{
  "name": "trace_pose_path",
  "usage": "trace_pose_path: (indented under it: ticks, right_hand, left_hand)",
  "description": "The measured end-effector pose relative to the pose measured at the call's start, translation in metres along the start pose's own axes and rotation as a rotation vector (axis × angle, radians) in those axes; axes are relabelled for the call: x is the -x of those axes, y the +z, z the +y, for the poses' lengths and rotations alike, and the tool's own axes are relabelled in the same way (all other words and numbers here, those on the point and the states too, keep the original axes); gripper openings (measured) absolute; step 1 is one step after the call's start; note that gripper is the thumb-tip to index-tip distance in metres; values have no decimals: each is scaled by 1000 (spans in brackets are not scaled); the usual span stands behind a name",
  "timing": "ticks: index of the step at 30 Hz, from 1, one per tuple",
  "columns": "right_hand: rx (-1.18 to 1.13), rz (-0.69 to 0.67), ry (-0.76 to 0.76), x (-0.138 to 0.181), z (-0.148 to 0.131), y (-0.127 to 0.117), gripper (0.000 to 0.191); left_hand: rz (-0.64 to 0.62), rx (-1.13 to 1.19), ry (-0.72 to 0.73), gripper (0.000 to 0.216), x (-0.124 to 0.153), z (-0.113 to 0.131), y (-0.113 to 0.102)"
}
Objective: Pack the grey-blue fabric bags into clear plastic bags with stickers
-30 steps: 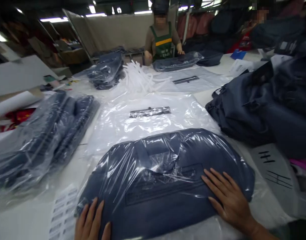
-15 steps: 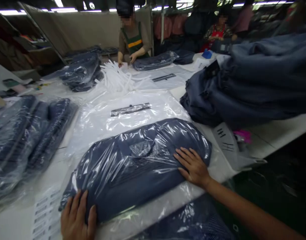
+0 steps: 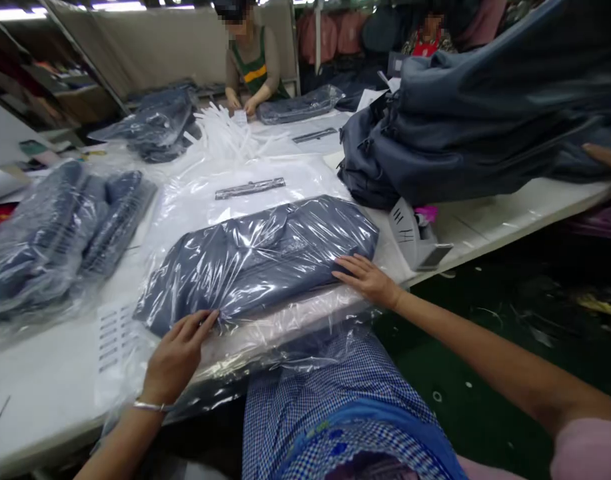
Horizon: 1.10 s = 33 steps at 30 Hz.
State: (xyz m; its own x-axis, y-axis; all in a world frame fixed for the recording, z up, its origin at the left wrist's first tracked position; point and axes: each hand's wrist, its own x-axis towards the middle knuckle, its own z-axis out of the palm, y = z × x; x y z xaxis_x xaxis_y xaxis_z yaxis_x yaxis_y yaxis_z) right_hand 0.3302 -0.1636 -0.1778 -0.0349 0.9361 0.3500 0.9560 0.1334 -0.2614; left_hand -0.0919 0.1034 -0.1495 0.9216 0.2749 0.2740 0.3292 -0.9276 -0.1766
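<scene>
A folded dark blue bag in a clear plastic bag (image 3: 255, 257) lies flat on the white table (image 3: 40, 387) in front of me. My left hand (image 3: 178, 353) rests on the plastic at the bag's near left corner, fingers extended and pressing down. My right hand (image 3: 368, 279) lies open at the bag's near right edge, fingers spread on the plastic. The open end of the plastic hangs over the table's front edge toward my checked clothing.
A stack of bagged blue bags (image 3: 60, 227) lies at left. A heap of unwrapped blue bags (image 3: 465, 127) is at right, with another person's hand (image 3: 605, 157) on it. Empty plastic bags (image 3: 250, 190) lie behind. A person in a green apron (image 3: 252, 67) works across the table.
The view has pulled back and swung right, showing the table's front edge and floor. Both hands slid from the bag's top toward its near edge, the left to the near left corner.
</scene>
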Motion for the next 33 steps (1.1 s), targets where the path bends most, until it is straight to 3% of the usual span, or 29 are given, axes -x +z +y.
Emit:
trace_pose_path:
  ticks: [6, 13, 16, 21, 23, 27, 33]
  right_hand:
    - [19, 28, -116, 43, -53, 5, 48]
    - [165, -40, -11, 68, -69, 12, 52]
    - [168, -24, -78, 79, -83, 22, 55]
    - [140, 113, -168, 72, -102, 61, 41]
    - [93, 190, -218, 61, -103, 66, 29]
    - [-26, 300, -247, 43, -106, 39, 20]
    - [-143, 306, -248, 1, -108, -24, 25]
  left_hand:
    - [63, 92, -77, 53, -6, 32, -11]
    - [-10, 138, -38, 80, 6, 24, -4]
    - [-9, 158, -47, 79, 6, 24, -2]
    - [-8, 150, -72, 76, 3, 28, -1]
    - [-19, 149, -72, 76, 3, 29, -2]
    - [-24, 160, -66, 78, 4, 29, -4]
    - [-49, 165, -72, 78, 7, 24, -6]
